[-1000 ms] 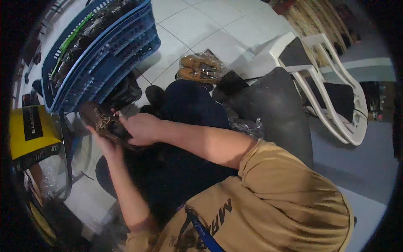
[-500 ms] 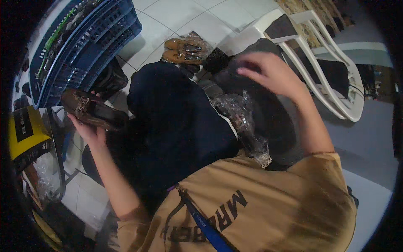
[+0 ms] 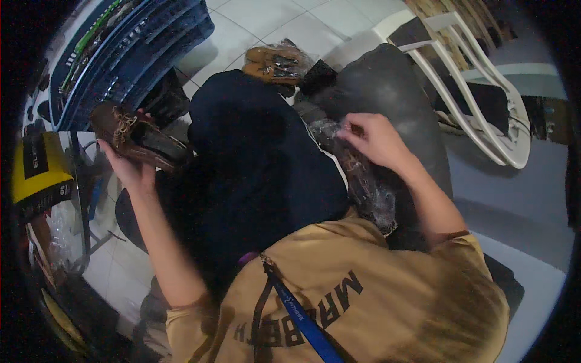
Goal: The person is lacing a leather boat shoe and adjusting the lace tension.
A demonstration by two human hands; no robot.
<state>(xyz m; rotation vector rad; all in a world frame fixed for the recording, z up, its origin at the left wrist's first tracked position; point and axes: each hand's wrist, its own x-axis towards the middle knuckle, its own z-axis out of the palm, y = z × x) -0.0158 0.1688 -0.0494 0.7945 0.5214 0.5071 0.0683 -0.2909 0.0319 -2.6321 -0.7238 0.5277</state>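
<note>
My left hand is closed around a dark brown moccasin shoe with a lace bow, held out to the left with its toe pointing away and its opening facing up. In my lap lies a clear plastic bag with another brown shoe inside it. My right hand is over the bag's far end, thumb and fingers pinched on the plastic. Part of the bagged shoe is hidden under this hand.
A blue plastic crate stands at the far left. Tan shoes in clear plastic lie ahead, past my knees. A white plastic chair is at the right, a yellow and black box at the left. A blue lanyard hangs over my shirt.
My right hand has come down from above the right leg and closed on the plastic bag in my lap. The left hand keeps the shoe nearly in place, tilted slightly.
</note>
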